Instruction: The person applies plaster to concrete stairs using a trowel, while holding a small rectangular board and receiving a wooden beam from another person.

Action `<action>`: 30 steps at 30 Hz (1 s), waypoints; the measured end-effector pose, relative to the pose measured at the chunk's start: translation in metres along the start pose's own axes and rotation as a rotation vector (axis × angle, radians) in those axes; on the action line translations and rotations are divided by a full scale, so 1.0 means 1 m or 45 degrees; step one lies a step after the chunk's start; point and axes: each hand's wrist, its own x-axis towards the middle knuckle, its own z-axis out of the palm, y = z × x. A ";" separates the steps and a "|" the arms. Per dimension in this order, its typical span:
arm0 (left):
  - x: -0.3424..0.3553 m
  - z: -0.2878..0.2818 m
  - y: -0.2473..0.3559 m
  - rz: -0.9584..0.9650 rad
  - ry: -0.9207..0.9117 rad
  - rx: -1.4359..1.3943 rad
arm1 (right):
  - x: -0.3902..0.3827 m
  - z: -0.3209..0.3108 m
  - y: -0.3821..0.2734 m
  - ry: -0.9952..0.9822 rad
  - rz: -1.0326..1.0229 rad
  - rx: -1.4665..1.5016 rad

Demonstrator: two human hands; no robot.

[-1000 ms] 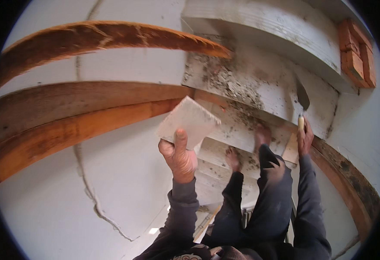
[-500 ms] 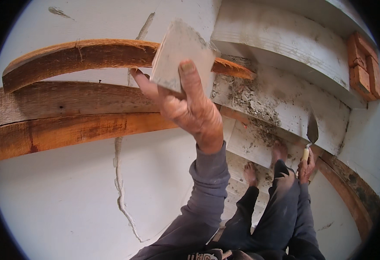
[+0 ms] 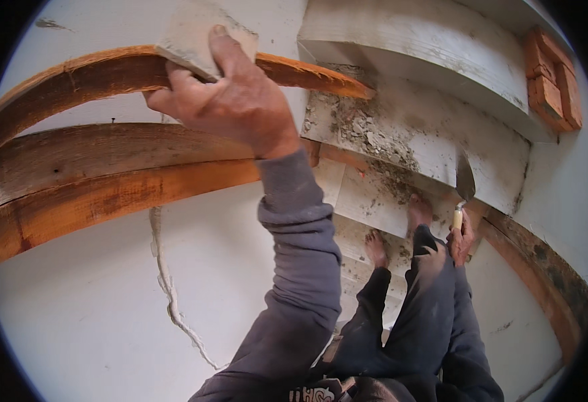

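My left hand (image 3: 233, 104) is raised at the upper left. It grips a flat, squarish, pale grey tile piece (image 3: 188, 37), thumb across its face and fingers behind its lower edge. The tile is held in front of the upper wooden board (image 3: 113, 74) and the white wall; whether it touches either I cannot tell. Lower at the right, beside my knee, my right hand (image 3: 463, 238) is wrapped round the light handle of a pointed trowel (image 3: 465, 179). Its grey blade points up and away from me.
Two more boards, one weathered (image 3: 126, 144) and one orange-brown (image 3: 113, 197), run along the wall. A rough filled groove (image 3: 166, 285) marks the wall. Rubble (image 3: 381, 137) lies on the steps (image 3: 468, 127) near my bare feet. Red bricks (image 3: 548, 80) sit at upper right.
My left hand has carried the tile up and to the left, farther along the upper board. The view has shifted slightly; my right hand still holds the trowel by my knee.
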 end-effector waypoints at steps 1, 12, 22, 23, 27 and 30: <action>0.000 0.001 0.001 -0.055 0.003 -0.060 | 0.000 0.000 -0.003 0.019 0.016 0.014; -0.014 -0.015 -0.022 0.211 -0.154 -0.569 | -0.004 -0.001 0.001 -0.009 0.070 0.070; -0.016 -0.013 -0.041 0.276 0.079 -0.650 | -0.005 -0.004 0.001 -0.034 0.109 0.085; -0.018 -0.012 -0.039 0.204 0.085 -0.734 | -0.005 -0.003 -0.002 -0.032 0.112 0.072; -0.024 -0.007 -0.036 -0.052 0.072 -0.974 | -0.006 -0.005 0.002 -0.020 0.136 0.071; -0.021 -0.005 -0.038 -0.166 0.052 -1.066 | -0.005 -0.005 0.004 -0.005 0.097 0.065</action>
